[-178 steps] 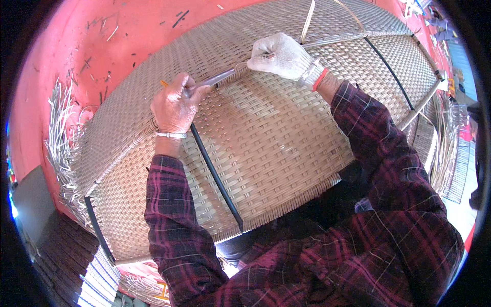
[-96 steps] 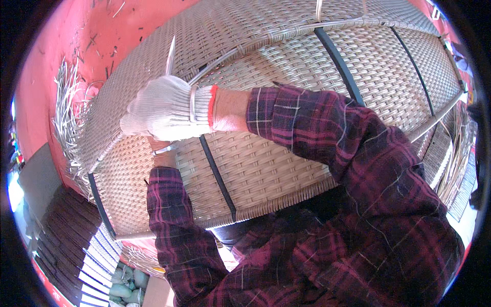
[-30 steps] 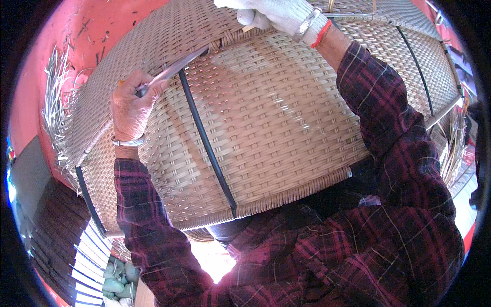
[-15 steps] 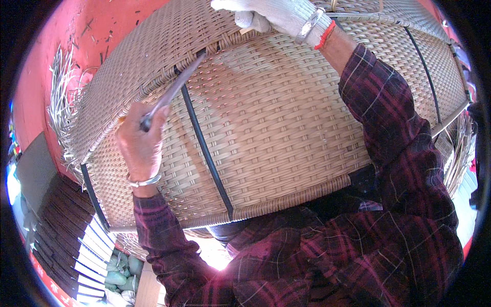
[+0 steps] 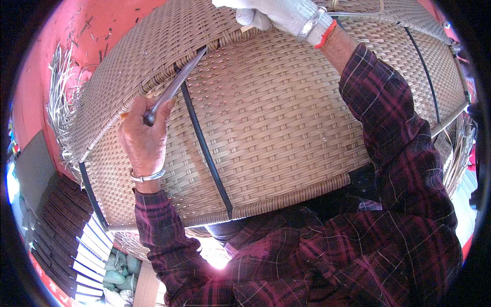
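Observation:
A large tan woven wicker piece [image 5: 276, 112] with dark frame bars stretches across in front of me. My bare left hand [image 5: 144, 138], closed, grips a tapered metal awl [image 5: 179, 82]. The awl's tip meets the bound rim [image 5: 161, 77] of the wicker, next to a dark gap in the wrapping. My right hand [image 5: 279, 15], in a pale glove, rests farther right along this rim with fingers curled. From beneath them pokes the end of a tan wicker strand [image 5: 249, 27]; the rest of it is hidden by the glove.
Loose pale strands [image 5: 61, 87] lie in a bundle on the red surface [image 5: 115, 23] at the far left. Dark scraps are scattered on that surface. Greenish bags [image 5: 120, 271] sit at lower left, near a brown board [image 5: 147, 284].
My left hand has shifted slightly right and up, and the awl, blurred before, now shows sharply with its tip at the rim. The right hand has barely moved.

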{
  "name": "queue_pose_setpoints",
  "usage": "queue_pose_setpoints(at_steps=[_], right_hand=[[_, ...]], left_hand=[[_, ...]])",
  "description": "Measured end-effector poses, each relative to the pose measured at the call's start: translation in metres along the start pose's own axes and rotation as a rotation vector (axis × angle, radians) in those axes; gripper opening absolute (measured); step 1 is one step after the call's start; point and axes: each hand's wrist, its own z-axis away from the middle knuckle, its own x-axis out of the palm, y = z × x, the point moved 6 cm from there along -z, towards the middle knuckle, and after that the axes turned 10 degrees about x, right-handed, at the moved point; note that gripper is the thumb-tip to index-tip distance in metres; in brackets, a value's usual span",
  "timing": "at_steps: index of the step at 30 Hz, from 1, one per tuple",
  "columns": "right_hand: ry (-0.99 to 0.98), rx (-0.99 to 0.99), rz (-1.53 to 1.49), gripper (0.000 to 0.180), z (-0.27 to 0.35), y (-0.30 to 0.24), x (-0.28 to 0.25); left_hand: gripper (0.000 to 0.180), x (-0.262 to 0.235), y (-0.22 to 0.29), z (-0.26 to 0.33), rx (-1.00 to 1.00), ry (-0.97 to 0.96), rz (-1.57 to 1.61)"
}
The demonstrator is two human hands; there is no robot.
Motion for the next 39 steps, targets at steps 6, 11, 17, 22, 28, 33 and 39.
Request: queue_pose_setpoints(at_steps=[6,11,17,22,28,33,39], right_hand=[[0.009,0.012,0.004,0.024,0.001,0.000,-0.001],[-0.003,-0.004,-0.011,0.024,-0.001,0.002,-0.001],[0.008,-0.028,0.047,0.025,0.000,-0.001,0.000],[0.053,0.011,0.101,0.025,0.000,0.000,-0.003],[-0.001,-0.027,0.009,0.025,-0.001,-0.001,0.001],[-0.052,-0.038,-0.058,0.022,0.001,-0.001,0.001],[-0.051,-0.032,-0.082,0.022,-0.004,0.004,0.001]], left_hand=[[0.026,0.000,0.002,-0.002,0.020,-0.008,-0.007],[0.028,-0.003,0.009,-0.007,0.008,-0.053,-0.100],[0.024,-0.015,0.045,-0.010,0.200,0.011,-0.349],[0.023,-0.017,0.055,-0.012,0.254,-0.019,-0.472],[0.020,-0.029,0.064,-0.038,0.445,-0.064,-0.472],[0.024,-0.039,0.084,-0.073,0.754,-0.217,-0.663],[0.028,-0.031,0.047,-0.074,0.539,-0.258,-0.374]])
